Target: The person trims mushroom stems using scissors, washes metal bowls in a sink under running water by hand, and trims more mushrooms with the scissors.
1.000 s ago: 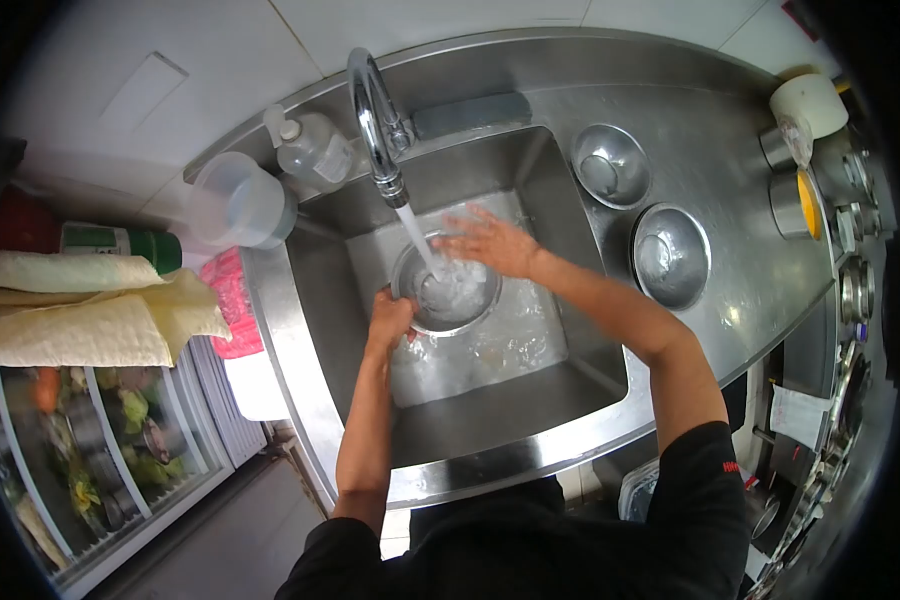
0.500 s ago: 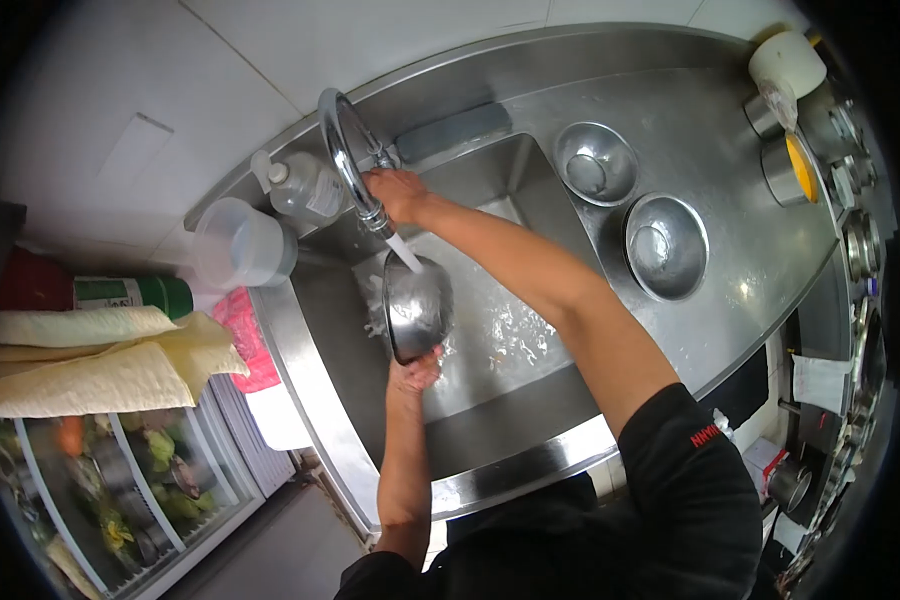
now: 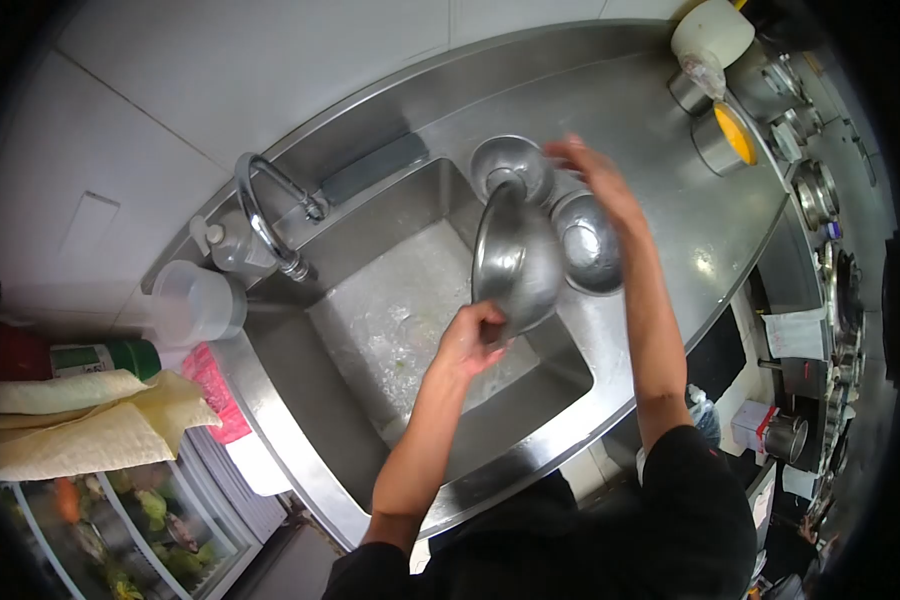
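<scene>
A shiny metal bowl (image 3: 522,262), tilted on its side, hangs over the right edge of the sink. Its lower rim is gripped by my left hand (image 3: 470,338), thumb and fingers closed around it. My right hand (image 3: 598,178) is slightly blurred above the counter, fingers stretched out and holding nothing. Beside it sit two more metal bowls, a smaller one (image 3: 505,158) farther back and another one (image 3: 588,243) nearer, partly hidden by my forearm. No stream runs from the curved faucet (image 3: 253,205).
The steel sink (image 3: 310,385) has a wet bottom with small scraps. A pump bottle (image 3: 238,248) and a clear plastic tub (image 3: 192,305) stand at its left. Metal pots (image 3: 718,145) line the counter's far right. Yellow cloths (image 3: 100,420) lie above a vegetable-filled glass-topped cooler (image 3: 140,530).
The water stream has stopped. My left hand has carried the bowl rightward and up, out from under the faucet. My right hand has left the faucet for the bowls on the counter.
</scene>
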`<state>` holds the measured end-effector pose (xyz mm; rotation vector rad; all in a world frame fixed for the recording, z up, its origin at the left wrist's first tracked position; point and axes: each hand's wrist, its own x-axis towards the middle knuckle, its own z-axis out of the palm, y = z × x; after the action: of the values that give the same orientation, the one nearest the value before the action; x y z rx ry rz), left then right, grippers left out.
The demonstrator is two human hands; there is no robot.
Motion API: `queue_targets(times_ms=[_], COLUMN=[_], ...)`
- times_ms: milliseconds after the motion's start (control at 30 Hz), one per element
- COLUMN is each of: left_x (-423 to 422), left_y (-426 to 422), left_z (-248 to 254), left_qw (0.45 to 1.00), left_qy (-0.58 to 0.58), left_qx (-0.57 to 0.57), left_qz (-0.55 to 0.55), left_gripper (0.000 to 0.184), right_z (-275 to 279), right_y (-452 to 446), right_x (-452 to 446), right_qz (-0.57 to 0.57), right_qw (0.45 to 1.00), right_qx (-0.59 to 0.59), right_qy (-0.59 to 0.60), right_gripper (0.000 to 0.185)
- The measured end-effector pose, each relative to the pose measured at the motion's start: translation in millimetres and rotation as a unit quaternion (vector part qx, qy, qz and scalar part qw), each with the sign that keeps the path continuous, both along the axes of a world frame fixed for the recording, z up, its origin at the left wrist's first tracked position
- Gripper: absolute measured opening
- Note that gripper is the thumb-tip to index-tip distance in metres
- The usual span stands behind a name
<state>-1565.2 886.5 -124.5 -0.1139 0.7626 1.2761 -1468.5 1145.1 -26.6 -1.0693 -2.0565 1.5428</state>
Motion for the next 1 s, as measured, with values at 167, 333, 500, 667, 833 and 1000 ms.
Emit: queue_targets(times_ms=[167, 333, 500, 667, 833, 1000], left_x=[44.7, 54.0, 20.2, 27.0, 37.0, 44.3], left_y=[104.9, 124.2, 54.8, -56.4, -176.6, -234.2], left_z=[21.4, -17.6, -42.6, -101.9, -141.4, -119.0], left_qw=[0.893, 0.78, 0.918, 0.968, 0.926, 0.761], left_qy=[0.447, 0.613, 0.37, 0.19, -0.335, -0.563], left_qx=[-0.003, -0.093, -0.12, -0.165, -0.015, 0.138], left_qz=[0.058, 0.084, -0.073, -0.004, 0.176, 0.289], left_gripper=[0.018, 0.045, 0.038, 0.026, 0.047, 0.054], right_z=[-93.4, -70.5, -106.3, -107.9, -114.9, -162.4], right_y=[77.6, 23.7, 22.4, -16.9, -76.9, -197.3], right_x=[122.4, 122.5, 79.2, -25.7, -27.4, 13.7], right_qz=[-0.181, -0.092, 0.023, -0.241, -0.179, -0.103], right_qw=[0.966, 0.923, 0.95, 0.948, 0.951, 0.666], right_qx=[-0.182, -0.362, -0.303, -0.205, -0.253, -0.693], right_qy=[0.027, 0.096, -0.074, -0.028, 0.015, 0.257], right_gripper=[0.092, 0.106, 0.106, 0.066, 0.026, 0.027])
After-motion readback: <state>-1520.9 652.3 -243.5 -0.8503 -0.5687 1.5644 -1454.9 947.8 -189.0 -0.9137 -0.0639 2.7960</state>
